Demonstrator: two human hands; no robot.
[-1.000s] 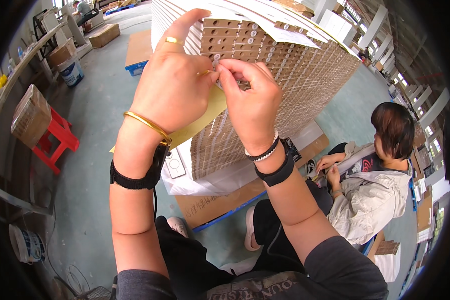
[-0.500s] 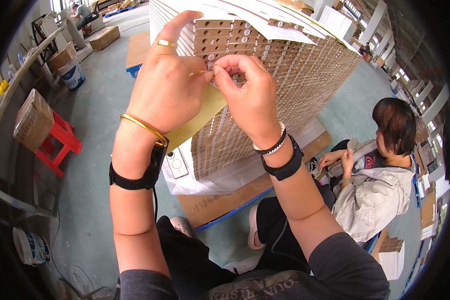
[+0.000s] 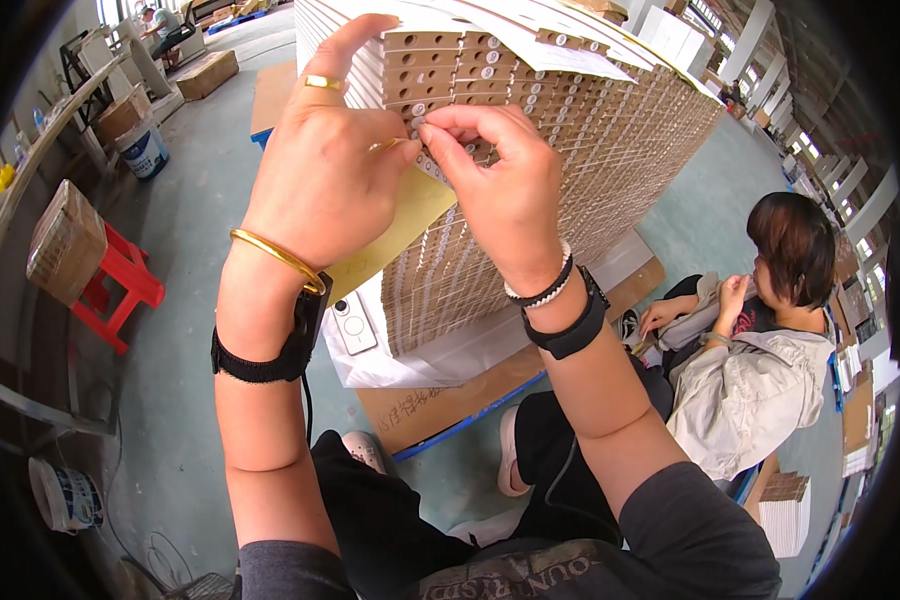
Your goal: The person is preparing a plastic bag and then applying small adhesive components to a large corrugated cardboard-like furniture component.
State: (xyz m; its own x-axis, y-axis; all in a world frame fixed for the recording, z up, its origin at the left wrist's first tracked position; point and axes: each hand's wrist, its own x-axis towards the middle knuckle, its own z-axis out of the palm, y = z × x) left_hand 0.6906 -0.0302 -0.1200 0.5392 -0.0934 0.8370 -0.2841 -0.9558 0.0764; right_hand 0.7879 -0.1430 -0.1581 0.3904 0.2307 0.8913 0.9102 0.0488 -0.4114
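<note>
A tall stack of brown-edged boards (image 3: 580,170) with rows of round holes stands before me; small round white stickers (image 3: 487,73) mark several of them. My left hand (image 3: 335,180) is closed on a yellow sticker sheet (image 3: 400,235), which hangs below it against the stack. Its index finger stretches up to the stack's top corner. My right hand (image 3: 510,190) pinches thumb and index finger together at the stack's near face, beside the left thumb. What lies between those fingertips is hidden. White circles line the sheet's edge between my hands.
A white phone (image 3: 354,322) lies at the stack's foot, on white wrapping above a cardboard-covered pallet (image 3: 420,410). At right sits another person (image 3: 750,350). A red stool (image 3: 120,285) bears a carton (image 3: 67,240) at left; buckets (image 3: 143,150) stand near the bench.
My hands have shifted slightly along the stack's face, and the right fingertips sit a little higher and further left. The seated person's hand has risen toward the head.
</note>
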